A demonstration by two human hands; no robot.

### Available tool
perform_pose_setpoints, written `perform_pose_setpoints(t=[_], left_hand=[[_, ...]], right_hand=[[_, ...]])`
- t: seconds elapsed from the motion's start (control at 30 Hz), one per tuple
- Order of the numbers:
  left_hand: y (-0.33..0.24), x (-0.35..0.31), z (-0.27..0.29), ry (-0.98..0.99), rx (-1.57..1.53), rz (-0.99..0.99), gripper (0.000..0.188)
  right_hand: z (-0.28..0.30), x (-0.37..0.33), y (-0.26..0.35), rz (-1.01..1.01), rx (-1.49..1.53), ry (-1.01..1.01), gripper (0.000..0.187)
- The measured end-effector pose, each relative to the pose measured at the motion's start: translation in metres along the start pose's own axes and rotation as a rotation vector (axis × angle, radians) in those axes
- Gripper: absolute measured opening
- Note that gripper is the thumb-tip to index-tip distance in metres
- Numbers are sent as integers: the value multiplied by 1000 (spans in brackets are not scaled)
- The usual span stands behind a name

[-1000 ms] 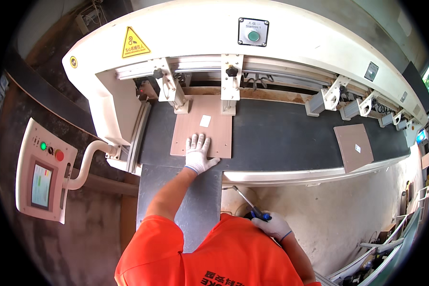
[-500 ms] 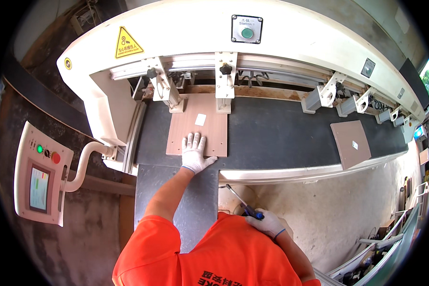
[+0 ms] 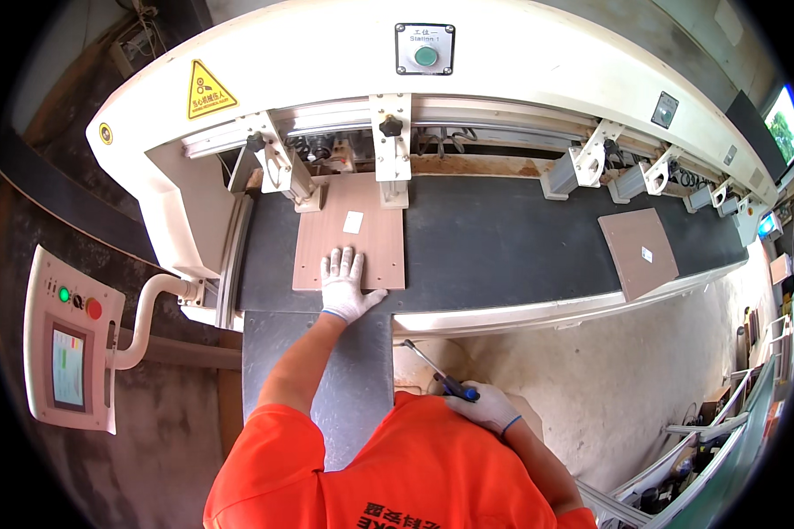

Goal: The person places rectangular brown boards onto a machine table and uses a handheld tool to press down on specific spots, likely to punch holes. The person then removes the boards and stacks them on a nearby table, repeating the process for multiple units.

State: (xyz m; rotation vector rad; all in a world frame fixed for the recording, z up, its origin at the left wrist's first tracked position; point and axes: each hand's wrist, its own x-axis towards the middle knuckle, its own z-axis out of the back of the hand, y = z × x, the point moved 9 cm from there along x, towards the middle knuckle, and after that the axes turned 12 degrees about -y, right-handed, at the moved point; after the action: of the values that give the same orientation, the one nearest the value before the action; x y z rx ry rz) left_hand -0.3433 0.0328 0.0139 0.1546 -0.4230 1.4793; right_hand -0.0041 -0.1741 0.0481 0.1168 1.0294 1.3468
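Note:
My left hand (image 3: pixel 345 288), in a white glove, lies flat with its fingers spread on the near end of a brown wood-grain panel (image 3: pixel 316 240). This panel rests on the machine's dark bed, its far end beneath two clamp feet, and carries a small white label (image 3: pixel 353 222). Small holes show near its front edge. Close to my body, my gloved right hand (image 3: pixel 492 409) is closed around the blue-and-black handle of an air blow gun (image 3: pixel 432 364). Its thin metal tube points forward and left, off the bed's near edge.
A white machine beam (image 3: pixel 309 57) with a green button (image 3: pixel 425 56) spans the back. Another brown panel (image 3: pixel 631 256) lies farther right, overhanging the bed's front edge. At left stands a control panel (image 3: pixel 71 339) on a curved arm. Metal racking (image 3: pixel 723 423) is at lower right.
The view has shifted slightly, so the machine sits farther left in the picture. My left hand stays flat on the panel, and my right hand keeps hold of the air blow gun.

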Motion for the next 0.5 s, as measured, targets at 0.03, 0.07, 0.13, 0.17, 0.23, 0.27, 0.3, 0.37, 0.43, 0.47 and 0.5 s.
perform_pose_setpoints(t=[0.03,0.07,0.13,0.17,0.23,0.27,0.3,0.37,0.43,0.47,0.5], left_hand=[[0,0,-1,2,1,0,112],[-1,0,-1,5,2,1,112],[-1,0,-1,7,4,2,113],[-1,0,-2,8,4,1,113],[-1,0,-2,9,2,0,113],[-1,0,-1,10,0,1,113],[-1,1,-1,11,-2,1,113],[-1,1,-1,8,-3,-2,112],[-1,0,0,6,-3,-2,112],[-2,0,0,6,-5,-2,112],[-3,1,0,7,-7,-3,112]], right_hand=[[1,0,1,-3,-3,3,63],[1,0,1,-6,-5,7,63],[-1,2,-2,1,4,6,64],[-3,3,-4,5,9,5,64],[-6,5,-9,2,25,11,65],[-7,6,-9,1,33,14,65],[-6,6,-9,-3,27,13,65],[-3,5,-5,-9,15,11,65],[-3,7,-5,-6,13,13,65],[-2,7,-5,-6,14,13,65],[-2,7,-6,-9,20,13,65]])
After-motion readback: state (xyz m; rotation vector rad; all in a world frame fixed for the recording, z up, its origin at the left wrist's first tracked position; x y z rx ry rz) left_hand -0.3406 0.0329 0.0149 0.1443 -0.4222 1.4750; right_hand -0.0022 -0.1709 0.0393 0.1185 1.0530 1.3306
